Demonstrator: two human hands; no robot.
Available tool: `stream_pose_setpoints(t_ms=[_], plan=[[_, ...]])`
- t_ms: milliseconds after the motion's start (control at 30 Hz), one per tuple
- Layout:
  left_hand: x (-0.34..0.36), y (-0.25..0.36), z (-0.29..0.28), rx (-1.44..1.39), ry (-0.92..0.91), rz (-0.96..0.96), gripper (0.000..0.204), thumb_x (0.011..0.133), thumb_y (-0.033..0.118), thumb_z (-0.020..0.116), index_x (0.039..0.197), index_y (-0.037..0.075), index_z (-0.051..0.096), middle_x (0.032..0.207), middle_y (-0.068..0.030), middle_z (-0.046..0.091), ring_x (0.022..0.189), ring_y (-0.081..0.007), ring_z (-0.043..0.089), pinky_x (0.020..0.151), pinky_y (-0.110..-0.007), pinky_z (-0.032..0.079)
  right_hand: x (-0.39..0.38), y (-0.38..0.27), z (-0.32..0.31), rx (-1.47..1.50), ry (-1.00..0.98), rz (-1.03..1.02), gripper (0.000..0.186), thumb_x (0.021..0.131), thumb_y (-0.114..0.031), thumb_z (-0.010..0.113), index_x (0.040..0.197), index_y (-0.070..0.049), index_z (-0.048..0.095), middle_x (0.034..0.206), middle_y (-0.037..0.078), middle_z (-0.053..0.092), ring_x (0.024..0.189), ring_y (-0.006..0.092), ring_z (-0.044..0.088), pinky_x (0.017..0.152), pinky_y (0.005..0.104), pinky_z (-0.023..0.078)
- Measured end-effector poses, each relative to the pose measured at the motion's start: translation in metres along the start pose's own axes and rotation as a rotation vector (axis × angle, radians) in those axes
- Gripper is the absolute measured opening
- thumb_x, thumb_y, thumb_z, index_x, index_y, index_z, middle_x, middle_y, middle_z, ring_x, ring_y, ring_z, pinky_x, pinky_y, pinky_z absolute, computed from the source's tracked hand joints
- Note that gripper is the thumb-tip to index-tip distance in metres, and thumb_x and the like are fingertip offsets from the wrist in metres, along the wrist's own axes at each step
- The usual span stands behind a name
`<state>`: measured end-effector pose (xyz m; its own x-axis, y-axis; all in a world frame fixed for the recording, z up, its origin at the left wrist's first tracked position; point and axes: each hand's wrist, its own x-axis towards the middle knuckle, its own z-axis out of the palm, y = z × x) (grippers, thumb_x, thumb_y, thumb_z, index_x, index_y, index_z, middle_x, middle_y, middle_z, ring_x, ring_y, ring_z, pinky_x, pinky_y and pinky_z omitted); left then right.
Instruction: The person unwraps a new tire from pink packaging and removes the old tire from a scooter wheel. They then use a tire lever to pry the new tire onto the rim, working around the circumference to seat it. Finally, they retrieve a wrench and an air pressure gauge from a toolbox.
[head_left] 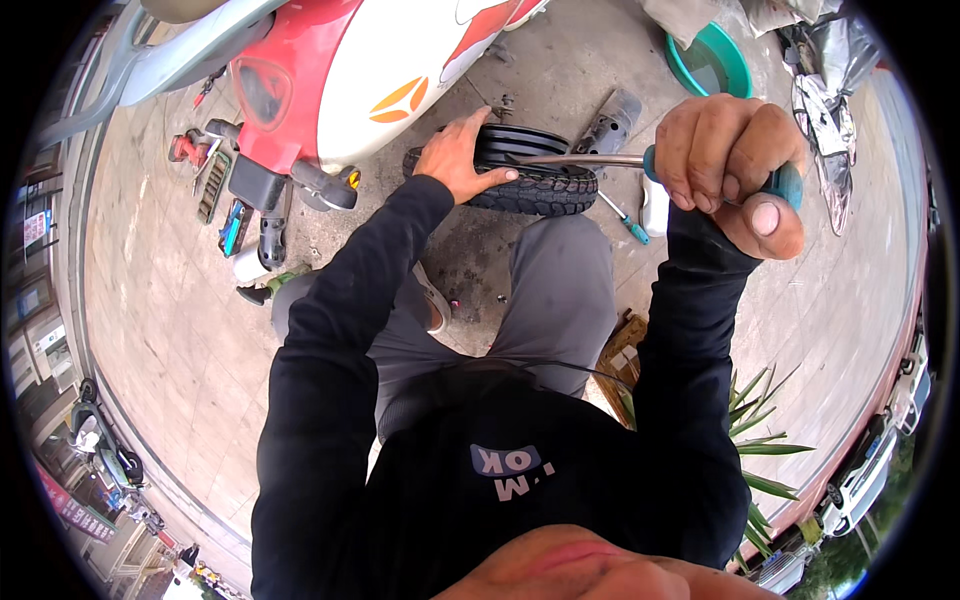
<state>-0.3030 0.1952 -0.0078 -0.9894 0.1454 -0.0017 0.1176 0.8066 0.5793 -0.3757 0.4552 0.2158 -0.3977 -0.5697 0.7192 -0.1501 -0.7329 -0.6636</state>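
Head view, tyre under left fingers

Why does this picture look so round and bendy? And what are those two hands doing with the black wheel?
The picture comes from a small camera worn on a person's head, looking down. Its lens sees very wide, so straight lines curve near the edges. The dark sleeves coming up from the bottom are that person's own arms.

The left hand presses flat on a black tyre lying on the concrete ground, beside a red and white scooter. The right hand has a closed grip on a tool with a teal handle; its metal shaft reaches across to the tyre.

Around them lie more tools, a small screwdriver and a green basin.
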Motion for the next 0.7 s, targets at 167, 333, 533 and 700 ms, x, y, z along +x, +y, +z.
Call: stream_pose_setpoints(t_ms=[167,333,533,700], plan=[[-0.007,0.001,-0.005,0.003,0.013,0.015,0.1,0.075,0.053,0.081,0.151,0.005,0.036,0.137,-0.0247,0.054,0.127,-0.0425,0.052,0.108,-0.049,0.042,-0.007,0.042,0.002,0.169,-0.091,0.039,0.024,0.07,-0.015,0.074,0.066,-0.005,0.053,0.057,0.009,0.054,0.045,0.0152,0.049,0.042,0.028,0.041],[-0.008,-0.01,-0.006,-0.046,0.021,0.025,0.092,0.082,0.06,0.071,0.149,0.006,0.039,0.135,-0.0253,0.055,0.127,-0.0411,0.052,0.108,-0.05,0.04,0.003,0.082,0.01,0.248,-0.2,0.061,0.027,0.065,-0.015,0.076,0.062,-0.004,0.052,0.054,0.006,0.053,0.044,0.016,0.049,0.042,0.0282,0.039],[-0.009,-0.03,0.005,-0.122,-0.009,-0.126,0.059,0.1,0.047,0.05,0.144,0.007,0.049,0.136,-0.0173,0.059,0.129,-0.0371,0.052,0.108,-0.047,0.041,0.021,0.107,0.017,0.227,-0.2,0.075,0.027,0.069,-0.016,0.077,0.063,-0.003,0.054,0.053,0.007,0.052,0.041,0.0165,0.048,0.039,0.0272,0.037],[-0.005,-0.024,-0.001,-0.228,0.088,-0.147,0.044,0.099,0.031,0.046,0.133,0.006,0.058,0.138,-0.0194,0.057,0.128,-0.0379,0.052,0.104,-0.045,0.044,0.036,0.118,0.029,0.054,-0.218,0.069,0.027,0.069,-0.013,0.076,0.063,-0.002,0.052,0.052,0.006,0.05,0.043,0.0173,0.05,0.043,0.028,0.039]])
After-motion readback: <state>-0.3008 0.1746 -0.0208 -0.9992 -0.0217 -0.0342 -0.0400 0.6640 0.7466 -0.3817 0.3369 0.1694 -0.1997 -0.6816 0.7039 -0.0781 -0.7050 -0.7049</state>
